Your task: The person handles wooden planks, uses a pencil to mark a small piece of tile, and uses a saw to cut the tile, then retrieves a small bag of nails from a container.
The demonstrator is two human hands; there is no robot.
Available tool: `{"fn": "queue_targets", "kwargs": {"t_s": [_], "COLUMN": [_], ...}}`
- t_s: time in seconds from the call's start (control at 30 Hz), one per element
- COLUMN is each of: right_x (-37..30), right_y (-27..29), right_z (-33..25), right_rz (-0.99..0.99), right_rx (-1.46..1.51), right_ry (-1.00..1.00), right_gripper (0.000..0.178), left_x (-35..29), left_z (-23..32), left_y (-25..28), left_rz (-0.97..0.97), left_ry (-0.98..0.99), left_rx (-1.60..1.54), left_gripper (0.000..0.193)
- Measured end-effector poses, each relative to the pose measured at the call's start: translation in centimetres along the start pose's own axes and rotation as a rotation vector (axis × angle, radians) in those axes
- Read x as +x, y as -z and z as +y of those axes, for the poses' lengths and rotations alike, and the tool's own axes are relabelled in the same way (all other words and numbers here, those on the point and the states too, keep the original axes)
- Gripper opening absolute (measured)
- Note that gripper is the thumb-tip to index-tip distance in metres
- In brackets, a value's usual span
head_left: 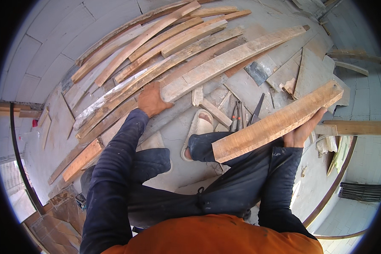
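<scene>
The head view gave me both of the person's bare hands over a floor crowded with lumber. I saw the right hand (pixel 299 134) closed on a short, thick, light-brown wooden block (pixel 275 122), its fingers partly hidden behind the lower edge near the far right end. That block slanted up to the right, in front of the person's dark-trousered legs (pixel 216 186), its near end above one knee. To the left, I watched the left hand (pixel 151 100) touch the near end of a long, pale, greyish wooden beam (pixel 233 63), thumb spread away from the fingers; I could not tell whether they gripped it. Beyond that hand, weathered brown wooden planks (pixel 156 42) lay in a loose, slanting row. Between the hands I made out a pair of pliers with dark and reddish handles (pixel 234 116) and a dark, tapering blade (pixel 258 108), both near a beige open-toed sandal (pixel 195 129) on the person's foot.
</scene>
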State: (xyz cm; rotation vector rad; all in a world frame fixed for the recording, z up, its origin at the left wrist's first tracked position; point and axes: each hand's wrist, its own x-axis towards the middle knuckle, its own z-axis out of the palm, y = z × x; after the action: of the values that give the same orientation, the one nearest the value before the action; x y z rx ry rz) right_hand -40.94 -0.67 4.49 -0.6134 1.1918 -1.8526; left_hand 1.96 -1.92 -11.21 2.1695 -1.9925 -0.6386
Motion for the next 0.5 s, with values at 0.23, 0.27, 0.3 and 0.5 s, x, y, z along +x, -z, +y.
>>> {"fn": "queue_targets", "kwargs": {"t_s": [0.23,0.27,0.3,0.5], "right_x": [0.0,-0.1,-0.2,-0.4], "right_y": [0.4,0.4,0.3,-0.2], "right_z": [0.8,0.8,0.8,1.8], "right_rz": [-0.077,-0.072,-0.069,-0.086], "right_rx": [-0.01,-0.03,-0.051,-0.103], "right_ry": [-0.053,-0.059,-0.066,-0.105], "right_gripper": [0.07,0.069,0.069,0.069], "left_x": [1.7,1.9,2.2,2.5], "left_z": [-3.9,-3.9,-3.9,-4.1], "left_y": [-2.1,-2.2,-2.3,-3.3], "left_rz": [-0.075,-0.094,-0.123,-0.24], "left_ry": [-0.041,-0.044,-0.031,0.115], "left_rx": [-0.088,-0.11,-0.162,-0.405], "left_gripper": [0.103,0.105,0.107,0.121]}}
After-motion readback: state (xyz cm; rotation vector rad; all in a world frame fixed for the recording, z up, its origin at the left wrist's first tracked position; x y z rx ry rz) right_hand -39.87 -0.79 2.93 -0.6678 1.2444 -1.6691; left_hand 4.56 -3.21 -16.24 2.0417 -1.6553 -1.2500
